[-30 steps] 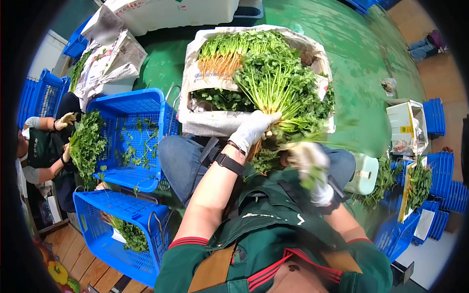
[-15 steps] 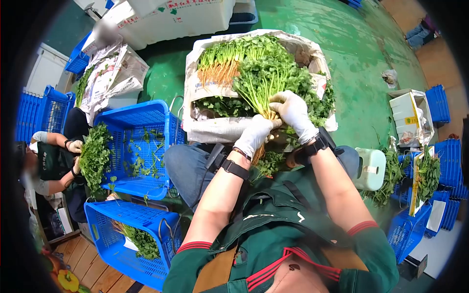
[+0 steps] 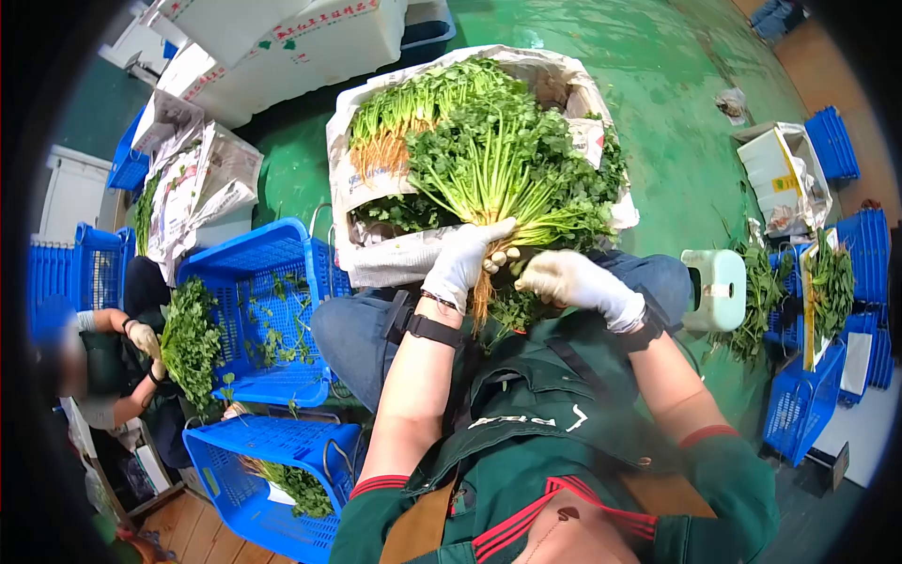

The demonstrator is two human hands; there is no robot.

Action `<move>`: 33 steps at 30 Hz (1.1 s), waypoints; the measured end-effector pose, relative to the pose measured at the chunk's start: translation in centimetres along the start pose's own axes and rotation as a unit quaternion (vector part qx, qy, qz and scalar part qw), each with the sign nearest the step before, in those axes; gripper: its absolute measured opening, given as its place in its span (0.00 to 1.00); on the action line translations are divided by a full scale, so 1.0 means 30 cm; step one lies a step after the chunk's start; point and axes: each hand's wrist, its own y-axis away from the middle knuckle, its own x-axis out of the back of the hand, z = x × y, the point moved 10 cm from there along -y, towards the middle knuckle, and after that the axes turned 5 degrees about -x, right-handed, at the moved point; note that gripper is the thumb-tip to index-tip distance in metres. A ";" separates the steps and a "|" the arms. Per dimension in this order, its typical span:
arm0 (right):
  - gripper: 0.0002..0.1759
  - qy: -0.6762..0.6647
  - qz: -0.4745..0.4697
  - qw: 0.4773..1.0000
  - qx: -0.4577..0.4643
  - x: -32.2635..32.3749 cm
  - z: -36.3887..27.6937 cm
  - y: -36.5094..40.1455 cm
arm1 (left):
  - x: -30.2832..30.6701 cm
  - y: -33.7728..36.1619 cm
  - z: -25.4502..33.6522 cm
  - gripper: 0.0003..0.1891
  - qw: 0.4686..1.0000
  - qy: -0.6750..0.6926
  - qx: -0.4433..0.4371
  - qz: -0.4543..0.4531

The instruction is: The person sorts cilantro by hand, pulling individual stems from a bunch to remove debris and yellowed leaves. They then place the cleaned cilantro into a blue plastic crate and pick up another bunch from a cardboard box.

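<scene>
"What did you have in the left hand?"

"Through the head camera I saw my left hand (image 3: 460, 263) wrapped firmly around a bunch of rooted greens (image 3: 493, 193), close to where the stems met the roots. The thumb lay across the front, and the other fingertips showed underneath."

"Where was the bunch itself?"

"Over the near side of the paper-lined box (image 3: 376, 268). Its leaves fanned away from me across that box, and its thin brown roots (image 3: 482, 301) hung down on my side, above the lap. I couldn't tell whether the leaves rested on the greens beneath. More greens (image 3: 395, 113) lay in a row toward the far left of the box, roots facing me."

"And the right hand?"

"My right hand (image 3: 583, 287) was near the root end, just beside it, with the fingers bent. I couldn't tell whether they pinched anything."

"What was around you?"

"On my left, a blue basket (image 3: 202, 273) with loose leaves scattered in the bottom, and nearer me a second basket (image 3: 272, 437) with greens inside. Beyond them a co-worker (image 3: 103, 362) held a leafy bundle (image 3: 191, 348) in gloved hands. Past my right knee I saw a pale green stool (image 3: 719, 291) on the green floor (image 3: 648, 113)."
</scene>
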 end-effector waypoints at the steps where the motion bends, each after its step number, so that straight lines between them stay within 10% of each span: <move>1: 0.17 0.171 0.034 0.980 0.094 -0.031 0.031 0.000 | 0.005 -0.004 -0.007 0.11 1.000 0.014 0.015 0.006; 3: 0.16 0.237 0.092 0.963 0.088 0.000 0.017 0.005 | -0.005 -0.004 -0.026 0.12 0.996 0.041 0.066 -0.035; 6: 0.14 0.010 0.086 0.975 -0.204 0.068 0.199 -0.010 | -0.006 -0.007 -0.035 0.13 0.994 0.063 0.076 -0.040; 7: 0.10 0.009 0.143 0.990 -0.009 0.091 0.110 -0.023 | -0.004 -0.009 -0.041 0.13 0.995 0.059 0.077 -0.040; 9: 0.08 -0.064 0.153 0.986 0.008 0.092 0.097 -0.036 | -0.012 -0.010 -0.031 0.13 0.996 0.056 0.058 -0.041; 15: 0.18 -0.180 -0.012 0.965 -0.191 -0.010 0.084 0.024 | -0.061 0.021 0.031 0.07 0.997 -0.044 0.047 -0.046; 18: 0.21 -0.240 -0.024 0.962 -0.127 -0.004 0.043 0.022 | -0.124 0.068 0.230 0.04 0.964 -0.259 -0.063 -0.001; 21: 0.27 -0.394 -0.042 0.915 -0.080 0.047 -0.064 0.049 | -0.227 0.158 0.495 0.09 0.816 -0.568 -0.101 0.045; 25: 0.42 -0.549 -0.088 0.831 -0.005 0.097 -0.321 0.062 | -0.484 0.281 0.736 0.08 0.469 -0.830 -0.292 0.078; 29: 0.37 -0.685 -0.222 0.690 0.077 0.139 -0.513 -0.053 | -0.680 0.453 0.780 0.07 0.347 -0.816 -0.453 0.091; 33: 0.34 -0.663 -0.183 0.702 0.184 0.191 -0.603 -0.124 | -0.630 0.527 0.845 0.10 0.295 -0.767 -0.464 0.331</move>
